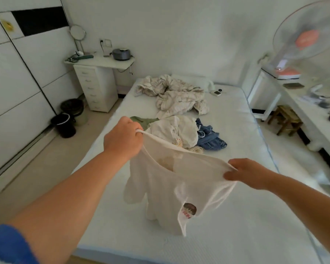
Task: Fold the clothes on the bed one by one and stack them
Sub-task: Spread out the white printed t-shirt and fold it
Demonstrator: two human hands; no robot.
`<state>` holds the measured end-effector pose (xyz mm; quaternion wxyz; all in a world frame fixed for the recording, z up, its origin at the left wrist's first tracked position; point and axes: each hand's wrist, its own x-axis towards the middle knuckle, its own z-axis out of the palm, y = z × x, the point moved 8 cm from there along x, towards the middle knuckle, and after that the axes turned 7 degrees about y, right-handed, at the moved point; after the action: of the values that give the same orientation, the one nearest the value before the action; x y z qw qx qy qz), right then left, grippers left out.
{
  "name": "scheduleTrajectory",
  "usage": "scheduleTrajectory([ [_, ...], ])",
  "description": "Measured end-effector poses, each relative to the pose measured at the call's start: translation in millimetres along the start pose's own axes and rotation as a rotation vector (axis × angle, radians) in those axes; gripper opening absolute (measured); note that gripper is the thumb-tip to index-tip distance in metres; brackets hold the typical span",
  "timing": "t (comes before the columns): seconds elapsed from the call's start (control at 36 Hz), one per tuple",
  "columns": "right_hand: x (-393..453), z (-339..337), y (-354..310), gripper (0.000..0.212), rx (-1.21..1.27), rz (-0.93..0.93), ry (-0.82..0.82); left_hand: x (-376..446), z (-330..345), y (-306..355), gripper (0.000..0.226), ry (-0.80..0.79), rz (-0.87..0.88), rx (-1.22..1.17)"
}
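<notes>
Left hand (123,137) grips one end of white shirt (171,189) edge, fingers curled round fabric. Right hand (244,173) pinches other end, edge stretched between hands. Shirt hangs above near part of bed (236,216), lower folds reaching mattress (small round print near hem). Further up bed: pile of clothes (176,133), white, with green piece at left and blue denim (210,138) at right. Crumpled blanket (175,96) beyond, toward headboard end. Fan (307,40) at right, desk with drawers (97,80) at left.
</notes>
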<state>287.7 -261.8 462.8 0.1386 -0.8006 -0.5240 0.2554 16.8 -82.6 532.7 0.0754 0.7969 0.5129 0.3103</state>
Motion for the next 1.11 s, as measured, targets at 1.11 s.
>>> scheduleTrajectory([
  [1.11, -79.7, -112.2, 173.0, 0.023, 0.265, 0.316, 0.417, -17.6, 155.6, 130.1, 0.048, -0.854, -0.108, -0.578],
])
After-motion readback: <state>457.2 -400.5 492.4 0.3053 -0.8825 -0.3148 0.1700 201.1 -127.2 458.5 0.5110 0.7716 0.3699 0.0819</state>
